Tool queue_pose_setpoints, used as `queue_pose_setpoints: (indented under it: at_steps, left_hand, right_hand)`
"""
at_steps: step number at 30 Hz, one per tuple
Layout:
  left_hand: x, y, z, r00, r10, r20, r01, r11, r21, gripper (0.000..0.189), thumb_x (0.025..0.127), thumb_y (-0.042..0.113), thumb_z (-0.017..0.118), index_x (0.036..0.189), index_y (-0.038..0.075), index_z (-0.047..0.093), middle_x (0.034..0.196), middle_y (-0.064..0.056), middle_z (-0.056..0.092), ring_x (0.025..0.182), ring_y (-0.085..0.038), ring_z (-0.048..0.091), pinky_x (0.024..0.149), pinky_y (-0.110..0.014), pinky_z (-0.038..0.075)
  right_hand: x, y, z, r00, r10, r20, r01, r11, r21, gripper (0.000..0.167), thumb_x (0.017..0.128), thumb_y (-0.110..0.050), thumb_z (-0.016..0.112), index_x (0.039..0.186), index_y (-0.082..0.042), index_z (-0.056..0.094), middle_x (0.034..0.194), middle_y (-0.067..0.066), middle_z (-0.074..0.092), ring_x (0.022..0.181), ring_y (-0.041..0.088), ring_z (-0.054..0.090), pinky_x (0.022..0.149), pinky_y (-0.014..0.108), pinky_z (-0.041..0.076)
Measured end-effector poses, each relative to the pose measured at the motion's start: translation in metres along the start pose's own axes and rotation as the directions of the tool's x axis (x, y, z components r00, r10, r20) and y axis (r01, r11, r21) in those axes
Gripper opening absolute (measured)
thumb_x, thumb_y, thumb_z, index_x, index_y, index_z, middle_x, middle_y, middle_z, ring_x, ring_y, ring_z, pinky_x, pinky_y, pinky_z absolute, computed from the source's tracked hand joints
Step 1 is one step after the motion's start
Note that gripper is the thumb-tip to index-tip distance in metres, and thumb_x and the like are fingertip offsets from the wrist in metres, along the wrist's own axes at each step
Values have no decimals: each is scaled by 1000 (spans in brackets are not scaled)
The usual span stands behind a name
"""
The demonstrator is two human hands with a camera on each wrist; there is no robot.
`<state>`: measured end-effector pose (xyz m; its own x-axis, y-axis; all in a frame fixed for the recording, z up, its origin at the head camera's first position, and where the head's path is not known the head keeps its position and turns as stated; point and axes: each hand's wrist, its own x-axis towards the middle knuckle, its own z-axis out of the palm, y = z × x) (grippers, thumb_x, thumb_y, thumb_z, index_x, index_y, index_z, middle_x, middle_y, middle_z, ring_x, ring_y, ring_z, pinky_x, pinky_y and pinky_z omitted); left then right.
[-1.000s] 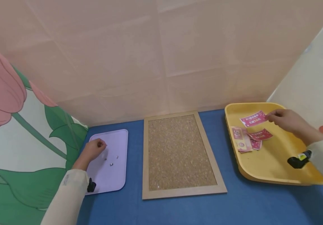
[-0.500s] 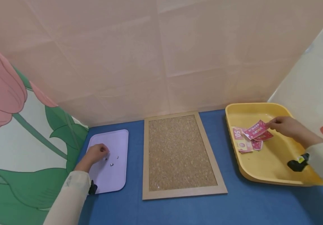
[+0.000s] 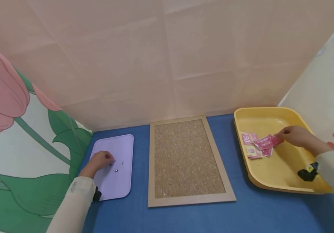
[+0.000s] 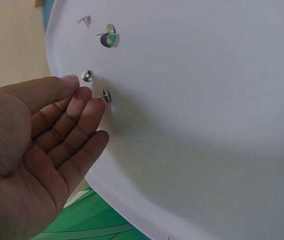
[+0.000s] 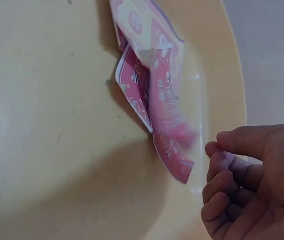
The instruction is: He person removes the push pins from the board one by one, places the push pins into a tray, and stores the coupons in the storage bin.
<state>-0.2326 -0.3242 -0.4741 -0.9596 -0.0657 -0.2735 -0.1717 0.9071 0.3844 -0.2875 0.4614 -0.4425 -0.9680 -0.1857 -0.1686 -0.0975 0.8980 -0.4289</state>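
My left hand (image 3: 99, 160) hangs over the lilac tray (image 3: 117, 187), its thumb and index finger pinching a thumbtack (image 4: 87, 76) by their tips. Near the ring finger another tack (image 4: 107, 96) lies with its pin toward the hand. Two more silver tacks (image 4: 109, 39) rest farther off on the tray. At the right, my right hand (image 3: 296, 136) is above the yellow tray (image 3: 277, 176), fingers curled and thumb meeting the index fingertip. A blurred pink coupon (image 5: 164, 105) lies over a red coupon (image 5: 170, 160), a small gap from those fingertips.
Between the trays lies a wood-framed cork board (image 3: 187, 158) on the blue tablecloth (image 3: 193, 220). A large pink-and-yellow coupon (image 3: 249, 145) lies at the yellow tray's left side. A beige draped wall (image 3: 167, 64) rises behind, and a tulip-painted panel (image 3: 38, 181) stands at left.
The pink coupon went down onto the others and left my right fingertips, while the right hand sank slightly. My left hand shifted a little down and right with its tack.
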Motion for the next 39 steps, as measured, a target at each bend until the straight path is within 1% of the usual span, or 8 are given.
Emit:
queue_pose_setpoints:
  at_steps: [7,11,18,21,25,34,37,39]
  left_hand:
    - [1,5,-4,1000,-14,-13,14,1000,-5,13,91,17,64,92,4,69,86,-7,65,80,-23,57,71,-38,48]
    - [2,15,-10,997,34,-75,-34,999,-1,24,96,24,59,102,2,67,92,-10,65,82,-24,57,71,-38,49]
    - [-1,59,-20,952,184,-244,-179,983,42,35,99,29,52,115,0,63,107,-16,65,95,-30,60,85,-46,50]
    - [-3,82,-21,908,273,-317,-243,961,132,37,99,31,52,118,2,63,115,-17,63,104,-33,60,90,-49,47]
    - [-10,115,-19,830,382,-407,-301,920,249,39,98,34,53,123,5,61,123,-15,61,109,-33,60,87,-49,49]
    - [-22,177,-3,606,589,-534,-430,808,402,49,95,30,59,134,1,54,129,-18,58,116,-33,57,91,-46,48]
    - [-25,189,8,558,632,-538,-458,775,435,56,93,31,59,138,0,49,133,-19,55,122,-33,53,97,-46,44]
    - [-28,195,17,546,652,-527,-469,759,452,60,93,34,58,141,-1,45,137,-20,51,128,-35,47,102,-48,39]
  right_hand:
    - [-2,-7,-7,999,-18,-29,17,999,-28,44,100,-33,51,101,9,64,84,11,63,72,22,50,62,34,40]
    - [-1,-25,-14,995,-34,-93,31,999,-33,48,101,-38,47,103,7,63,84,11,62,71,22,51,61,35,40]
    - [9,-86,-21,954,-128,-271,123,992,-37,46,100,-38,48,106,5,63,88,15,64,74,26,56,64,41,43]
    - [10,-121,-23,938,-156,-309,157,987,-21,46,100,-42,48,108,1,62,92,17,63,77,29,56,65,43,43]
    - [10,-167,-25,917,-190,-351,213,977,25,44,99,-44,49,111,-3,61,98,17,62,83,30,55,68,44,44]
    - [19,-244,-3,855,-319,-409,374,926,59,43,99,-36,53,121,0,57,110,18,60,100,33,57,84,53,46]
    - [18,-260,14,836,-378,-397,428,903,41,43,99,-33,55,126,1,54,120,20,55,113,37,51,93,56,41]
    - [15,-271,27,820,-415,-394,463,886,32,44,98,-30,58,130,0,53,129,22,50,121,40,45,97,58,37]
